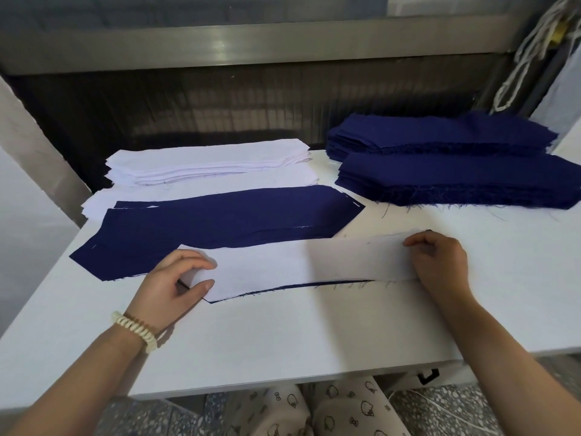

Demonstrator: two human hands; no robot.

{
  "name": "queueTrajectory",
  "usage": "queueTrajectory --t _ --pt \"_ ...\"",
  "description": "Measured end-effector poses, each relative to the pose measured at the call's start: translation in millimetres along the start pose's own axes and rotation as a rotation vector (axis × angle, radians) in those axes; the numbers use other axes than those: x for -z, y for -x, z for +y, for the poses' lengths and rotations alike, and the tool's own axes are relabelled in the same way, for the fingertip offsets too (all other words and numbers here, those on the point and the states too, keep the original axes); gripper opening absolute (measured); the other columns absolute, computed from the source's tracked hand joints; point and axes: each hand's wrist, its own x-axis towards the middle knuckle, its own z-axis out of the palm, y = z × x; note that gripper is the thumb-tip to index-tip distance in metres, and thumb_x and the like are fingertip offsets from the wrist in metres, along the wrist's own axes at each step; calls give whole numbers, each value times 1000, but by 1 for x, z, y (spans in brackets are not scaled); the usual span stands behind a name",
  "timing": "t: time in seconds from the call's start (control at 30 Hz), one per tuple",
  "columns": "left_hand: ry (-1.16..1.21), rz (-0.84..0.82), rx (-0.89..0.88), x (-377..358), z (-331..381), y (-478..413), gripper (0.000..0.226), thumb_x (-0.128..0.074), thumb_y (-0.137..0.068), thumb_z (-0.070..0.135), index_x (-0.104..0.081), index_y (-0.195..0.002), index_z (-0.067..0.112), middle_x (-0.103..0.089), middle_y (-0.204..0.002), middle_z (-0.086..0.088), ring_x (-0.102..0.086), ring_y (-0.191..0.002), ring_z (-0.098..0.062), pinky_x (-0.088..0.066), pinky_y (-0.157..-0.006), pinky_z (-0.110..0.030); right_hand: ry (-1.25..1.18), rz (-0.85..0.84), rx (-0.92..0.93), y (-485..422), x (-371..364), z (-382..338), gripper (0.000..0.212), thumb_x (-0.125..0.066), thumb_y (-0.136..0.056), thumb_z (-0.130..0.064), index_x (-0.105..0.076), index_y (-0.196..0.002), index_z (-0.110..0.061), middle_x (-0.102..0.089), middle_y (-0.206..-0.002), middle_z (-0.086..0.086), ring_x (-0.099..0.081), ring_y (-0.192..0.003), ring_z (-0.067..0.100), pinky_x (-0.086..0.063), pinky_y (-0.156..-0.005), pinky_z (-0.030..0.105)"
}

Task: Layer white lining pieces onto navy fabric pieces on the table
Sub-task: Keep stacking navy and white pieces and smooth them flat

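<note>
A long white lining piece [301, 265] lies across the middle of the white table [283, 335], covering a navy piece whose edge [330, 283] shows along its near side. My left hand [176, 284] pinches the lining's left end between thumb and fingers. My right hand [440, 262] grips its right end with curled fingers. Just behind lies a spread of navy fabric pieces [220, 221], laid flat and overlapping.
A stack of white lining pieces [207, 165] sits at the back left. Two thick stacks of navy pieces [456, 171] stand at the back right. A dark slatted wall and metal rail run behind the table. Loose cords hang at the far right.
</note>
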Motion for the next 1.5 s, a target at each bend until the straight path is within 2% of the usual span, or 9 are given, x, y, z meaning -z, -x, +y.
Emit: queueTrajectory --t 0.17,0.27,0.37,0.5,0.77,0.97,1.13,1.27,1.5 --pt "6 -1 10 0 1 0 31 -74 -77 5 -68 -95 29 -59 -108 10 -55 -106 -11 -43 -91 -27 36 -10 40 0 0 0 30 -46 -82 6 -64 -80 -17 -61 -94 4 -47 -108 32 -43 -91 39" --pt "-63 18 4 -1 3 0 35 -76 -76 6 -66 -94 34 -59 -108 12 -48 -107 -18 -36 -94 -26 220 4 78 0 -3 2 24 -51 -86 -1 -65 -81 -20 -56 -112 1 -34 -114 28 -25 -94 33" --pt "-162 61 -7 -1 8 1 14 -66 -76 38 -65 -90 38 -60 -110 17 -37 -107 -15 -27 -95 -29 306 71 65 0 -4 2 25 -53 -87 -5 -63 -81 -27 -47 -120 -3 -25 -116 23 -17 -91 35" --pt "-328 120 31 -1 11 1 31 -45 -69 57 -68 -81 40 -53 -117 24 -31 -115 -19 -12 -83 -25 371 61 97 1 -4 4 26 -53 -86 -7 -61 -86 -31 -47 -125 -4 -22 -116 18 -13 -88 33" --pt "-309 199 91 -2 12 -8 15 -54 -76 33 -65 -81 41 -57 -108 25 -33 -109 -14 -15 -83 -28 426 -49 66 -14 -10 -9 25 -51 -89 -16 -61 -108 -29 -50 -131 -2 -33 -122 24 -17 -94 37" --pt "-298 211 60 -18 28 -49 9 -64 -84 22 -70 -84 29 -59 -104 21 -36 -109 -18 -14 -83 -26 351 -71 194 -61 -30 -47 46 -53 -89 -15 -45 -135 -19 -38 -143 4 -27 -131 29 -20 -105 42" --pt "-179 272 115 -34 45 -94 18 -61 -87 13 -68 -83 29 -61 -99 17 -37 -107 -15 -14 -80 -25 566 -142 256 -97 -50 -59 49 -48 -94 -23 -37 -141 -16 -34 -146 5 -25 -133 30 -20 -108 43" --pt "-168 215 103 -54 58 -122 21 -58 -88 14 -66 -82 32 -60 -94 17 -35 -103 -12 -14 -79 -24 727 -131 266 -109 -61 -57 49 -43 -97 -29 -33 -142 -14 -33 -146 7 -28 -132 31 -20 -107 42" --pt "-163 73 63 -98 77 -150 21 -56 -89 15 -65 -83 33 -57 -93 19 -33 -102 -10 -11 -77 -22 798 -161 358 -130 -54 -58 35 -45 -98 -22 -49 -130 -8 -46 -132 13 -39 -119 32 -35 -95 37"
